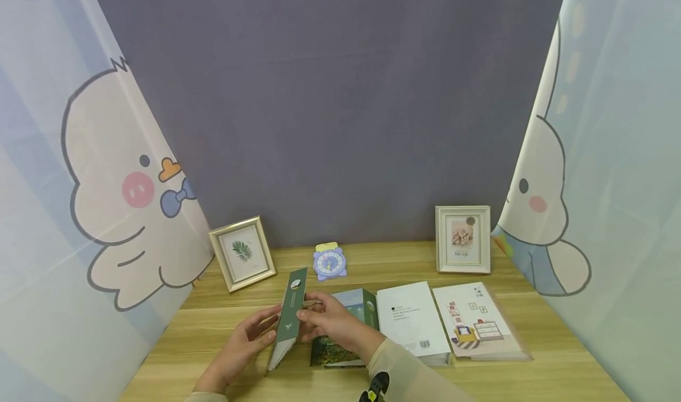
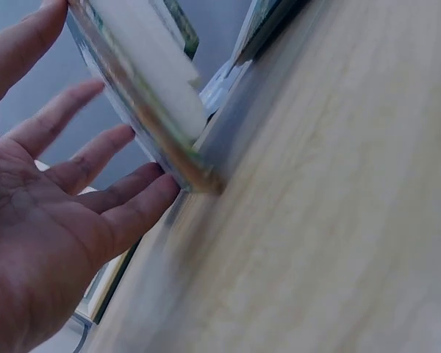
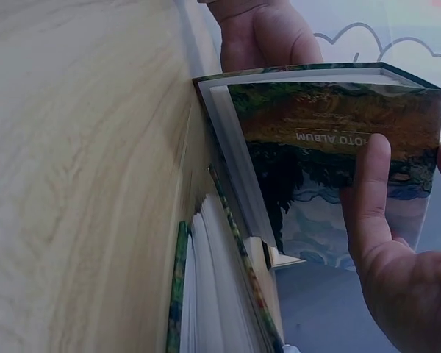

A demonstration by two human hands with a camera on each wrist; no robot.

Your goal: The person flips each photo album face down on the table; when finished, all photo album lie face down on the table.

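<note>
A photo album (image 1: 291, 307) with a green spine stands tilted between my two hands, its spine towards me. My left hand (image 1: 245, 343) holds it from the left, fingertips on the cover and thumb by the lower spine; the palm is apart from it in the left wrist view. From the right, my right hand (image 1: 335, 322) grips it with the thumb at the spine and a finger lying along the painted cover (image 3: 309, 158). Just beyond my right hand lies a second green-spined album (image 1: 370, 313), partly hidden by that hand and forearm.
Right of these lie a white-backed album (image 1: 409, 319) and an album with a furniture drawing (image 1: 479, 319). Along the back stand a gold picture frame (image 1: 243, 253), a purple toy clock (image 1: 330, 263) and a white picture frame (image 1: 463, 239). Printed curtains hang at both sides.
</note>
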